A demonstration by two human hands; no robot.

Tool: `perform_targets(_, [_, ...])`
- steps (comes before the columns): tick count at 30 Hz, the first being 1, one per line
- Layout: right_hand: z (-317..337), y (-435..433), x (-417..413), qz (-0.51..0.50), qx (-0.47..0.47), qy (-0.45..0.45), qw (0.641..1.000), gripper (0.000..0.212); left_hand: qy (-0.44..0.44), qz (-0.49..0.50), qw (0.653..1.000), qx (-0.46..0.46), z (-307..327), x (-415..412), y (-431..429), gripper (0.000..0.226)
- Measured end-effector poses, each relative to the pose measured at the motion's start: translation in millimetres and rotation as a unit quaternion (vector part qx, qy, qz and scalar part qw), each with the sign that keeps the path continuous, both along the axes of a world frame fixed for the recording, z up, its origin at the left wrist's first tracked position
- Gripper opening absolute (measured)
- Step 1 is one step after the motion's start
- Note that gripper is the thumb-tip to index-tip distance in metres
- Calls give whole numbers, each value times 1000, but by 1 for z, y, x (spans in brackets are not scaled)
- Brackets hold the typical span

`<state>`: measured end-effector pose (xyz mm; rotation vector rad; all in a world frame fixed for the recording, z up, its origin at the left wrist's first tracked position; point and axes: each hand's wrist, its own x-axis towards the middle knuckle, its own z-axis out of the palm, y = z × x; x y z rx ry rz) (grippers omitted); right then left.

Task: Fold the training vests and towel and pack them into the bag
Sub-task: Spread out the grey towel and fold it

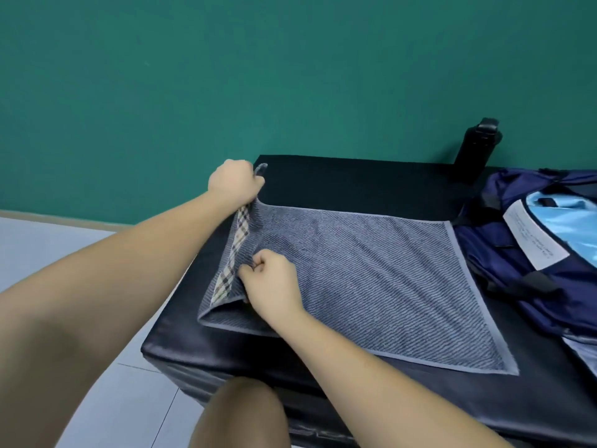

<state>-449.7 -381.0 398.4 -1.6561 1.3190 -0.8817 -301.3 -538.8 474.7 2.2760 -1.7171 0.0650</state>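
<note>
Left hand (pixel 234 181) and right hand (pixel 271 279) are pinching the towel (pixel 371 282) by its left edge on the worktop (pixel 355 185), likely readying a fold toward the bag (pixel 517 253).

bag (pixel 529 253) blocks right, bench (pixel 355 182) rear free

A grey towel (pixel 371 286) is spread on a black padded bench (pixel 355 179). Its far left corner is gripped by the left hand (pixel 234 182) and its left edge is pinched by the right hand (pixel 274 279); there a checked underside is seen. A navy bag (pixel 517 253) is laid just beside the towel, at its right.
</note>
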Motion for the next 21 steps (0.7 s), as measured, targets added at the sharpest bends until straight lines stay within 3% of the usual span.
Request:
perform_targets(10, [18, 12, -158, -41, 4, 22, 999, 26, 51, -69, 996, -29, 40, -131, -16, 31])
perform_targets(21, [7, 25, -288, -100, 18, 10, 995, 29, 85, -148, 985, -6, 11, -287, -41, 33])
